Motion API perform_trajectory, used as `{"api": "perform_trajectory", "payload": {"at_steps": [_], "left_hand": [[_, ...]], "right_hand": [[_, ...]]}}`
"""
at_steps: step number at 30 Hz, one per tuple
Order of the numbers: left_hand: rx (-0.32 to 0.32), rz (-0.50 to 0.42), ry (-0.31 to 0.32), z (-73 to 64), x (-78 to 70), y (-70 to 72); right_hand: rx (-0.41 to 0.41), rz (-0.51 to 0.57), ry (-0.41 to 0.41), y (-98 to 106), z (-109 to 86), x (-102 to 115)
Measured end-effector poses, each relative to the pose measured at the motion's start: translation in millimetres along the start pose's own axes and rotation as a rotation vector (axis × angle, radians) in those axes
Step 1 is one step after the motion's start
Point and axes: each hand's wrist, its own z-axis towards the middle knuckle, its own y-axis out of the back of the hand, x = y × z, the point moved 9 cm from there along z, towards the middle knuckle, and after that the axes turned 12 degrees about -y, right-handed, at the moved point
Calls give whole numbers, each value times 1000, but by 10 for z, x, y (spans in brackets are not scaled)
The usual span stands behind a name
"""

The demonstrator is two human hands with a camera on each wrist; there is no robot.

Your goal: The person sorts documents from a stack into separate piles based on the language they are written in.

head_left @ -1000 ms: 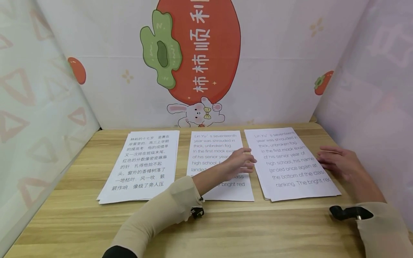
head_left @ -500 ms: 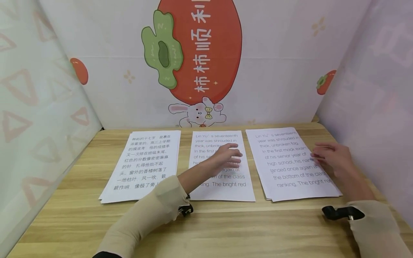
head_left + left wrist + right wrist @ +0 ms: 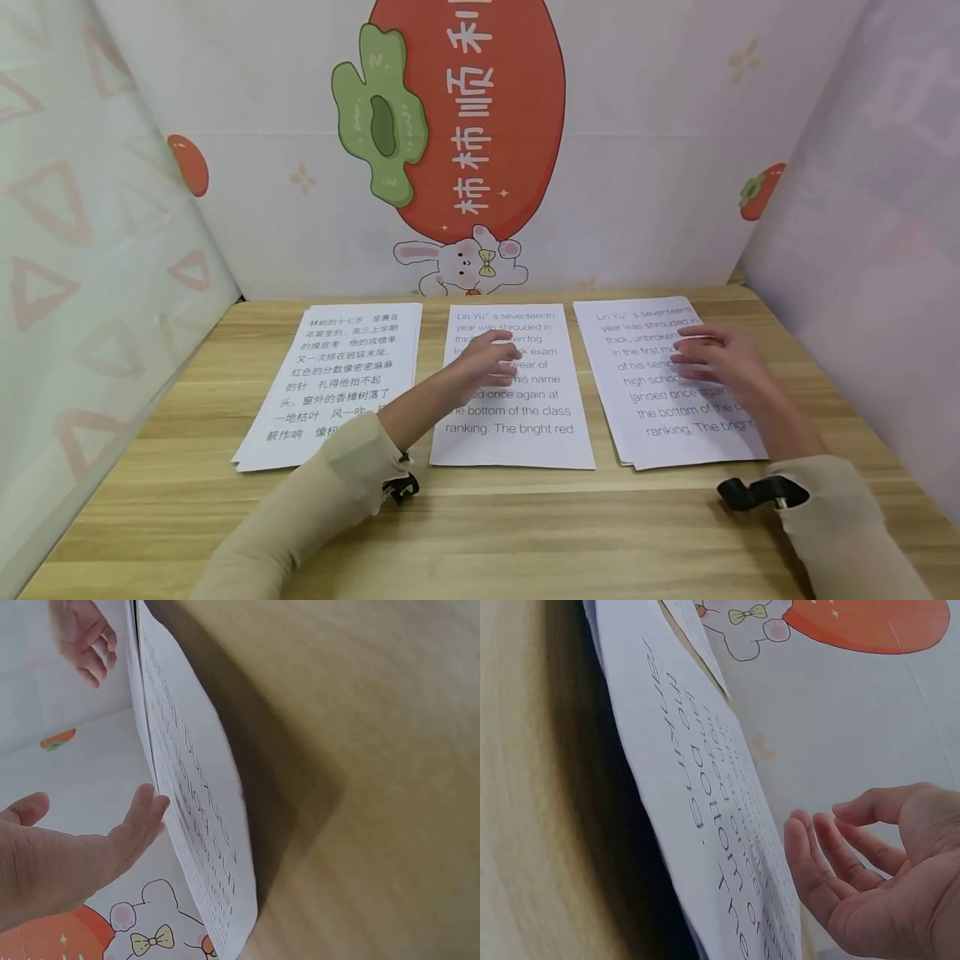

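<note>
Three piles of white printed paper lie side by side on a wooden table. The left stack [image 3: 337, 379] carries Chinese characters; the middle sheet [image 3: 517, 442] and the right stack [image 3: 637, 400] carry English text. Over the middle sheet hovers my left hand [image 3: 480, 364], its fingers relaxed and holding nothing. My right hand [image 3: 723, 358] is above the right half of the right stack with loosely bent fingers and nothing in them. In the right wrist view the right hand [image 3: 885, 877] appears apart from the paper. Part of the text is hidden beneath both hands.
The wooden table [image 3: 480, 533] runs toward me in front of the papers. A white backdrop [image 3: 645, 167] printed with a large persimmon [image 3: 517, 125] and a rabbit [image 3: 465, 262] stands behind. Pale side walls [image 3: 75, 250] bound the table left and right.
Both hands have moved left: the left hand from the gap beside the right stack to over the middle sheet, the right hand from the right stack's edge to above it. The papers stay put.
</note>
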Motion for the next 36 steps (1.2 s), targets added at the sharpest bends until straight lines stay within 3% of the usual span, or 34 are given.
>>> {"api": "perform_trajectory", "payload": {"at_steps": [14, 25, 36], "left_hand": [[-94, 40, 16, -109, 61, 467], [-120, 0, 16, -205, 69, 748], [-181, -43, 49, -309, 174, 992]], "right_hand": [[80, -28, 6, -499, 59, 140], [299, 124, -70, -956, 8, 181], [409, 160, -115, -1220, -54, 239]]}}
